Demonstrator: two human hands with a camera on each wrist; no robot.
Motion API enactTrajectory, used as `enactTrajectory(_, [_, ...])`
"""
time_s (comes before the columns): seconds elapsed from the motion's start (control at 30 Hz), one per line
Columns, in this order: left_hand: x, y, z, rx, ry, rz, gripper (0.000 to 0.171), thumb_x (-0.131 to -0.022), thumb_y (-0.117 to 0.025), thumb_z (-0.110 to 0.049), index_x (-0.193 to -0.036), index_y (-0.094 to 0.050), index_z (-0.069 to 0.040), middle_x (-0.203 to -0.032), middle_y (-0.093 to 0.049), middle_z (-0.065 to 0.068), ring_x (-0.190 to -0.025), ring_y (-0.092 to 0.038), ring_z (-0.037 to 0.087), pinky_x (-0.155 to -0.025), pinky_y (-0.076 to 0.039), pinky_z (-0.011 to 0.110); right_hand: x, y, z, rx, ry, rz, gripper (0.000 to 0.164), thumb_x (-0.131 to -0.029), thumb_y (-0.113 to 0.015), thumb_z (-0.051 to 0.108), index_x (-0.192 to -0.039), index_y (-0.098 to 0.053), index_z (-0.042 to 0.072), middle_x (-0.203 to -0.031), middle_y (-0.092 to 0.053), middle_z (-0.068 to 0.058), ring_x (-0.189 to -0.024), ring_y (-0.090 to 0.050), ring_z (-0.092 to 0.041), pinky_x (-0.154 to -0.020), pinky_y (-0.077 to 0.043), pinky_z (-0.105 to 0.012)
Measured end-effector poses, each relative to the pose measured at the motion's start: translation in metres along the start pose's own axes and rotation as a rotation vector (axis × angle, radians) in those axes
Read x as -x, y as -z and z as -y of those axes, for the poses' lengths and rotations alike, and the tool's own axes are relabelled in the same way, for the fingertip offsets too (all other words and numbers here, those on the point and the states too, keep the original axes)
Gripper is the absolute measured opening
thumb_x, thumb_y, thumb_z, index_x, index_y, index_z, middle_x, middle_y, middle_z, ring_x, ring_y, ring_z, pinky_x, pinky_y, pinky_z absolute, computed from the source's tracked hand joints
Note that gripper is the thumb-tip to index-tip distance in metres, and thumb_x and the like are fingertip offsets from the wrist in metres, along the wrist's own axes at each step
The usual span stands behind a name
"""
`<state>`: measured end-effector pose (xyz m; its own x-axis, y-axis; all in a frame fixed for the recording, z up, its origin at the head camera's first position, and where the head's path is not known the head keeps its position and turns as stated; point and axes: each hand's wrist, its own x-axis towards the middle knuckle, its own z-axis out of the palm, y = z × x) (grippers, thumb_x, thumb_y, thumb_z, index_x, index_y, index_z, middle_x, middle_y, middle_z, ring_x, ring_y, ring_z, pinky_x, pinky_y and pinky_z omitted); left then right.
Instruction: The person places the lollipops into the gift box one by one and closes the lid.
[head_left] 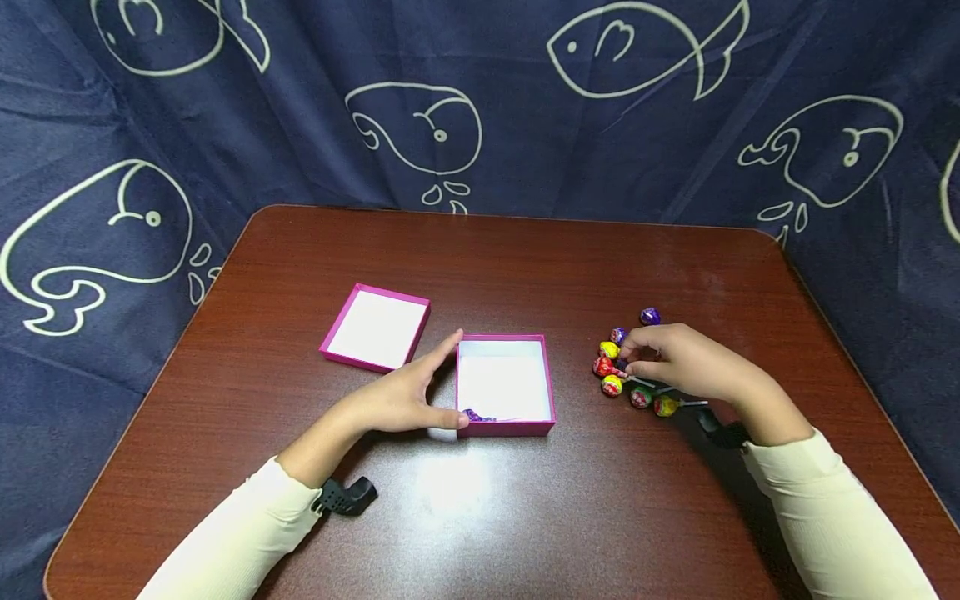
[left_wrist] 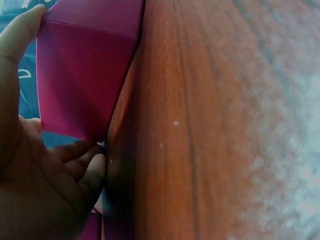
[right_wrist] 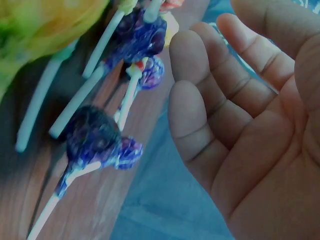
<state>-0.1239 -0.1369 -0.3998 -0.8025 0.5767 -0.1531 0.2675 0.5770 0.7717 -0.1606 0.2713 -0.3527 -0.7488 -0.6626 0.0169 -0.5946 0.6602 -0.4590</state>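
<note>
My left hand point(head_left: 397, 402) grips the left side of a pink box point(head_left: 510, 429) with a white inside, thumb at the front corner and a finger at the back corner. The left wrist view shows the thumb and fingers against the box's pink walls point(left_wrist: 82, 80). A purple-wrapped lollipop point(head_left: 474, 415) lies in the box by the front left corner. My right hand point(head_left: 682, 362) hovers at a group of lollipops, fingers loosely bent. In the right wrist view the palm and fingers point(right_wrist: 192, 117) hold nothing, beside purple lollipops point(right_wrist: 92, 137).
A pink-edged square lid point(head_left: 378, 327), white inside, lies left of the box. Red point(head_left: 602, 367), yellow point(head_left: 665, 406), green point(head_left: 641, 397) and purple point(head_left: 649, 316) lollipops lie on the brown table point(head_left: 480, 517). A dark blue cloth point(head_left: 517, 158) hangs behind the table.
</note>
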Motion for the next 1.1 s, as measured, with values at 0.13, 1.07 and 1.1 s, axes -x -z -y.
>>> enactTrajectory(0.13, [0.000,0.000,0.000,-0.001,0.005,-0.001,0.116,-0.079,-0.081,-0.049,-0.161,-0.003,-0.023,-0.164,-0.014,0.002,-0.145,-0.022,0.019,-0.117,-0.021,0.043,0.010,0.002,-0.003,0.008,-0.042,-0.008,0.014,-0.087,-0.075,0.007,-0.093,-0.067,0.017,-0.083,-0.059,0.016,-0.075,-0.052,-0.005,-0.066,-0.045,-0.027])
enactTrajectory(1.07, [0.001,0.000,-0.002,0.011,0.002,-0.005,0.116,-0.079,-0.081,-0.050,-0.161,-0.004,-0.024,-0.164,-0.014,0.001,-0.146,-0.021,0.017,-0.118,-0.021,0.043,0.056,-0.011,-0.021,-0.095,-0.098,0.073,0.020,-0.085,-0.076,0.005,-0.095,-0.064,0.018,-0.084,-0.063,0.013,-0.076,-0.059,-0.002,-0.063,-0.049,-0.025])
enactTrajectory(1.1, [0.000,0.000,-0.002,0.012,0.001,-0.006,0.116,-0.079,-0.081,-0.050,-0.161,-0.004,-0.023,-0.164,-0.014,0.001,-0.146,-0.021,0.018,-0.118,-0.021,0.043,0.056,-0.011,-0.021,-0.096,-0.098,0.077,0.020,-0.085,-0.075,0.005,-0.095,-0.064,0.018,-0.083,-0.062,0.014,-0.076,-0.059,-0.002,-0.063,-0.048,-0.025])
